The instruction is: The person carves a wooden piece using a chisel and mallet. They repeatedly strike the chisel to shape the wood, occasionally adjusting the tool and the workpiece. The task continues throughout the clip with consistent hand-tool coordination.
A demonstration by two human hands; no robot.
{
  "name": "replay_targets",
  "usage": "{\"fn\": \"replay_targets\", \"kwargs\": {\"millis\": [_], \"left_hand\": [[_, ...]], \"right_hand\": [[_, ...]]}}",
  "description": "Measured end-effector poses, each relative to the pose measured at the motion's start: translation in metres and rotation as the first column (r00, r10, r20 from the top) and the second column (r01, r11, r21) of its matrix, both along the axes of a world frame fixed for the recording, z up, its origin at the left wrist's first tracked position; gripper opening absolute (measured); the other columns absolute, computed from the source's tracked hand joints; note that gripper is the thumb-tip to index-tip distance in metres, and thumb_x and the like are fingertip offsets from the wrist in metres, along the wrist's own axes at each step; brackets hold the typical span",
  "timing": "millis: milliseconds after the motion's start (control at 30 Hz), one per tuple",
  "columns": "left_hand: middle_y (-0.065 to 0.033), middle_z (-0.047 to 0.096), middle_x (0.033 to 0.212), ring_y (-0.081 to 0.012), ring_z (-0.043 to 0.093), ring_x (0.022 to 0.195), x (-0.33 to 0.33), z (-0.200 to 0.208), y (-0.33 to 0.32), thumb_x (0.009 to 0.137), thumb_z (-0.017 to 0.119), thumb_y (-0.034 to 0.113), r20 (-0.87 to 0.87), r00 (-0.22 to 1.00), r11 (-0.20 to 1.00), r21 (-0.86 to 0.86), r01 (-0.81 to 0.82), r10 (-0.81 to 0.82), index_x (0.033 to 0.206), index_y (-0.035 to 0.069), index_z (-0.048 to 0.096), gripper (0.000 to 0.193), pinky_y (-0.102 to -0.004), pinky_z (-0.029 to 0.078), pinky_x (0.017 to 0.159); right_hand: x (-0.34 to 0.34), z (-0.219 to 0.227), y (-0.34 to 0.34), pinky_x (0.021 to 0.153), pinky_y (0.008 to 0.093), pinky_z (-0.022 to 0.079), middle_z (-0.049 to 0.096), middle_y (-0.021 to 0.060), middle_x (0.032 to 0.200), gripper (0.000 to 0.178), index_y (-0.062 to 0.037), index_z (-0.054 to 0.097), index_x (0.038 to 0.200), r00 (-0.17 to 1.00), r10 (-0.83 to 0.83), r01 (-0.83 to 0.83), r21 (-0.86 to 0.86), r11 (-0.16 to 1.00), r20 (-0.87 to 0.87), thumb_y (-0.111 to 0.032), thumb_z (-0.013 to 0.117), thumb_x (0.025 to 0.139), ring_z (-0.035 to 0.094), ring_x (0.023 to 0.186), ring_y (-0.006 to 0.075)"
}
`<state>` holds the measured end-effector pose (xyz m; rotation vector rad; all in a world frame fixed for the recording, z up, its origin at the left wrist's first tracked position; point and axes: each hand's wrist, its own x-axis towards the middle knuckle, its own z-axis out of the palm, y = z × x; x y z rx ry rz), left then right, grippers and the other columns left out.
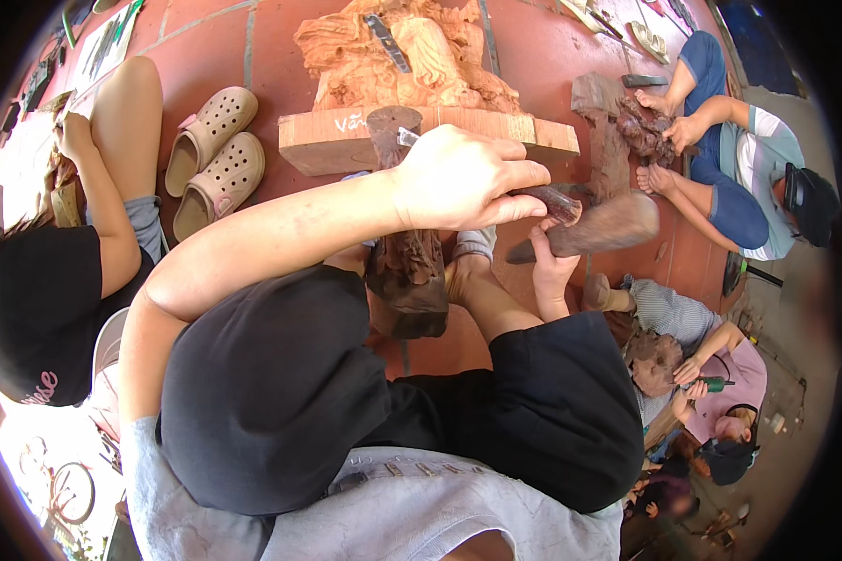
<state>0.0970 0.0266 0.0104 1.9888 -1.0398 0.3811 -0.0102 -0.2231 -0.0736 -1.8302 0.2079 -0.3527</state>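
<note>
My left hand [458,179] reaches across in front of me, closed around a chisel [554,202]. The chisel's dark wooden handle sticks out to the right, and a bit of its metal blade shows at the left of the fist, by the top of a dark wood carving [412,285]. That carving stands on the floor between my feet, partly covered by my hand and forearm. My right hand [554,269] grips a wooden mallet [613,224], blurred by motion, its head close beside the butt of the chisel handle.
Ahead stands a large pale orange wood carving [412,56] on a thick plank base [318,140], a dark tool lying on it. Beige clogs [220,178] sit at left on the red tiles. Several people work nearby; one at right holds a dark carved piece [644,131] beside a wooden block [599,98].
</note>
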Motion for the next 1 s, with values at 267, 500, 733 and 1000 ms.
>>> {"fn": "replay_targets", "kwargs": {"millis": [267, 500, 733, 1000], "left_hand": [[-0.0025, 0.064, 0.077, -0.0255, 0.068, 0.067, 0.001, 0.000, 0.004, 0.089, 0.070, 0.045, 0.016, 0.999, 1.000, 0.011, 0.028, -0.028, 0.107, 0.015, 0.073, 0.035, -0.0359, 0.054, 0.057], [-0.0023, 0.064, 0.077, -0.0244, 0.068, 0.070, 0.001, 0.002, 0.013, 0.089, 0.070, 0.044, -0.002, 0.995, 0.995, 0.015, 0.097, -0.097, 0.106, 0.014, 0.072, 0.034, -0.0362, 0.054, 0.057], [-0.0049, 0.062, 0.080, -0.0259, 0.068, 0.073, -0.020, 0.002, 0.001, 0.093, 0.064, 0.048, -0.136, 0.985, 0.989, 0.094, 0.118, -0.105, 0.103, 0.012, 0.068, 0.037, -0.0369, 0.055, 0.059], [-0.0055, 0.065, 0.087, -0.0263, 0.070, 0.079, -0.004, 0.007, -0.001, 0.095, 0.059, 0.052, -0.110, 0.991, 0.993, 0.081, 0.085, -0.076, 0.105, 0.013, 0.069, 0.041, -0.0388, 0.056, 0.062]], "right_hand": [[-0.007, -0.015, -0.013, 0.079, 0.0285, 0.049, 0.063, 0.0039, 0.089, 0.023, -0.0015, 0.062, 0.103, 0.999, 0.049, -0.051, -0.082, 0.995, -0.020, -0.002, 0.075, 0.083, 0.059, 0.085, 0.0118], [-0.007, -0.014, -0.013, 0.082, 0.0298, 0.050, 0.065, 0.0054, 0.098, 0.031, -0.0009, 0.062, 0.110, 0.994, 0.100, -0.090, -0.219, 0.972, 0.034, -0.003, 0.076, 0.082, 0.062, 0.090, 0.0137], [-0.005, -0.015, -0.021, 0.081, 0.0310, 0.050, 0.065, 0.0041, 0.097, 0.031, -0.0013, 0.062, 0.107, 0.981, 0.196, -0.189, -0.290, 0.938, -0.006, -0.003, 0.078, 0.080, 0.062, 0.088, 0.0146], [0.004, 0.017, -0.004, 0.083, 0.0303, 0.049, 0.063, 0.0036, 0.096, 0.029, -0.0010, 0.061, 0.108, 0.992, 0.111, -0.086, -0.319, 0.944, 0.059, 0.000, 0.075, 0.082, 0.061, 0.088, 0.0141]]}}
